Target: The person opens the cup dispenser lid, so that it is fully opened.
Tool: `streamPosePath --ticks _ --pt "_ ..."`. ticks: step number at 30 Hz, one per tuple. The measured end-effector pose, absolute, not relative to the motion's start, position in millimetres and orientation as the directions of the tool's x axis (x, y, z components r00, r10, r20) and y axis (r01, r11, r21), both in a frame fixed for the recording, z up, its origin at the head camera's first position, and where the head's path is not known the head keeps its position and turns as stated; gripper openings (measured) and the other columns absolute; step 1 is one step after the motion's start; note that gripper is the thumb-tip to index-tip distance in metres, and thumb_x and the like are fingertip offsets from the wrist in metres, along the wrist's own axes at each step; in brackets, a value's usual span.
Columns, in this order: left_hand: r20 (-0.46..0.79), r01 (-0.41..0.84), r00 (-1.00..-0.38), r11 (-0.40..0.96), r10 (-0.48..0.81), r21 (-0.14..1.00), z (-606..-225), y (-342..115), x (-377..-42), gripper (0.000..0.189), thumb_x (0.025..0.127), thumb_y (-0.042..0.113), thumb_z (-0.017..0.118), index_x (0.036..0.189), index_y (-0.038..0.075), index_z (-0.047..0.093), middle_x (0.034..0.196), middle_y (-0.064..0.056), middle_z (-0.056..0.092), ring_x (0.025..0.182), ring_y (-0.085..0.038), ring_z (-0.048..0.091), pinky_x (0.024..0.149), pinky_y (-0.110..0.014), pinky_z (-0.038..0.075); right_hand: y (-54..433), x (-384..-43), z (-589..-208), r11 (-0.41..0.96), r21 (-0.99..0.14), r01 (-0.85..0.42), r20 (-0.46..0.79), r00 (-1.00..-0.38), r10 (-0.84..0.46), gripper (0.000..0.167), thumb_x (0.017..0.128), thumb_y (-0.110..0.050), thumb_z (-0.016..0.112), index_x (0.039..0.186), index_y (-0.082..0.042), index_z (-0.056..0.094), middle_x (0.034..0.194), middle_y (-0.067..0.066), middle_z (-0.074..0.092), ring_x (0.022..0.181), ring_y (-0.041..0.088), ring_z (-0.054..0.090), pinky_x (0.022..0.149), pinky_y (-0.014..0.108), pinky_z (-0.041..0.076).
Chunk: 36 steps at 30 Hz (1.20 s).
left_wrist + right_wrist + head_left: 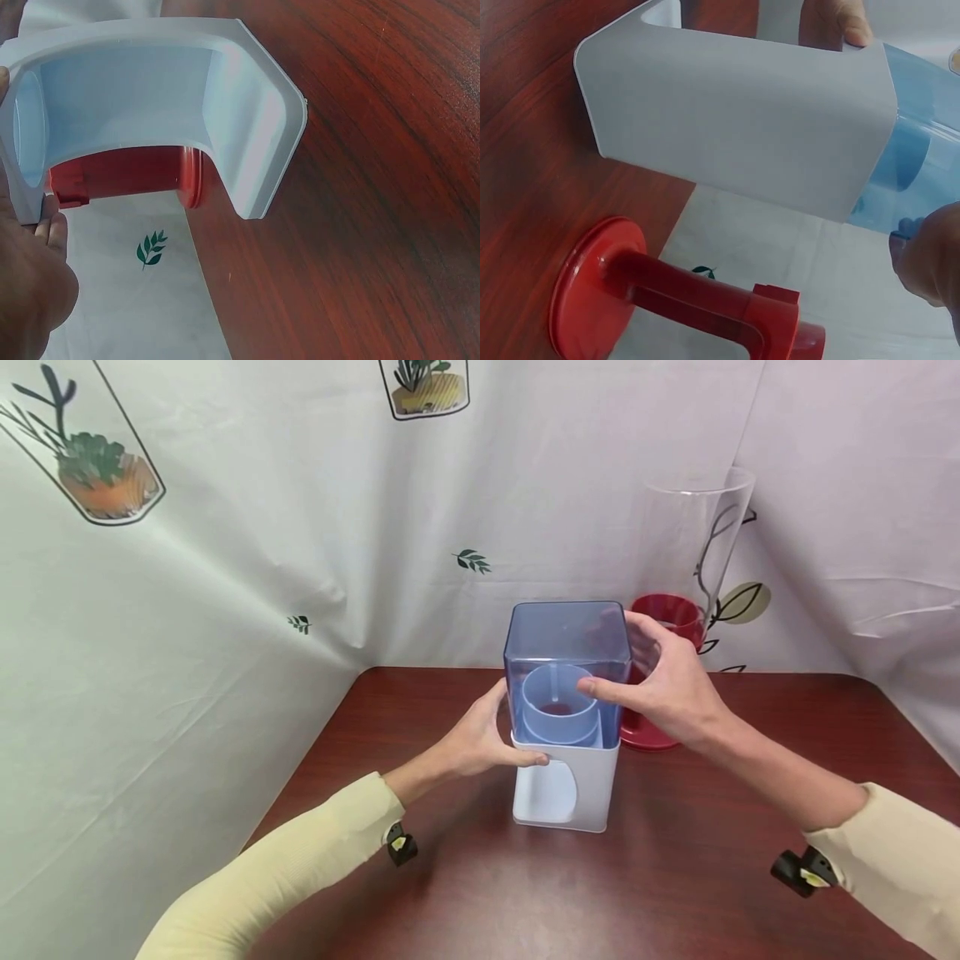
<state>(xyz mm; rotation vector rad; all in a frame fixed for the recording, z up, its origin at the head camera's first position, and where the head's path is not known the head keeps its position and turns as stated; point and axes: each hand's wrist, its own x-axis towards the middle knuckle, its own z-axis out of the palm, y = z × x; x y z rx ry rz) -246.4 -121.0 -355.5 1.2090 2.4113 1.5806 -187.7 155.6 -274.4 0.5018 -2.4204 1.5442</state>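
A boxy dispenser stands upright in front of me, with a white base [596,789] and a translucent blue cover [567,631] on top. Inside the cover shows a round blue collar [561,727]. My left hand [476,739] grips the base's upper left edge, thumb across its front, just above the rounded opening. With thumb and fingers spread round it, my right hand [675,685] holds the cover's right side. In the left wrist view, the base's hollow [135,97] is seen from the front. The right wrist view shows the base's plain white side [727,120].
Behind the dispenser, to the right, stands a red stand [682,296] with a round foot, and a tall clear cylinder [678,539] above it. The dark red wooden table [465,893] meets a white patterned cloth [247,527] at the back and left.
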Motion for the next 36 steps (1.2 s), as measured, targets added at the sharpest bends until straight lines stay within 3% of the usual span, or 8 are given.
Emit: streamPosePath --ticks 15,25,36 --pt "0.376 0.606 -0.704 0.233 0.603 0.761 -352.3 -120.1 -244.6 0.104 0.068 0.018 0.103 0.155 0.02 0.045 0.135 0.007 0.065 0.128 -0.013 0.059 0.113 -0.039 0.046 154.6 -186.5 -272.8 0.359 -0.829 -0.429 0.385 -0.903 -0.192 0.096 0.084 -0.019 0.09 0.163 -0.008 0.037 0.149 0.017 0.056 0.144 0.04 0.05 0.115 0.061 0.04" --pt "0.372 0.606 -0.699 0.229 0.611 0.762 -352.2 -120.6 -245.9 0.107 0.068 0.02 0.103 0.157 0.023 0.043 0.137 0.007 0.064 0.129 -0.014 0.058 0.114 -0.041 0.045 154.8 -187.2 -269.6 0.393 -0.836 -0.384 0.352 -0.923 -0.152 0.089 0.084 -0.028 0.091 0.158 -0.008 0.044 0.147 0.014 0.06 0.14 0.038 0.055 0.114 0.056 0.044" --pt "0.364 0.608 -0.7 0.246 0.614 0.755 -352.1 -121.0 -247.2 0.107 0.069 0.02 0.103 0.157 0.023 0.042 0.138 0.009 0.063 0.13 -0.012 0.056 0.115 -0.042 0.044 158.7 -189.1 -267.1 0.428 -0.836 -0.344 0.304 -0.939 -0.162 0.102 0.084 -0.033 0.089 0.165 -0.006 0.033 0.157 0.02 0.051 0.145 0.045 0.049 0.114 0.062 0.042"
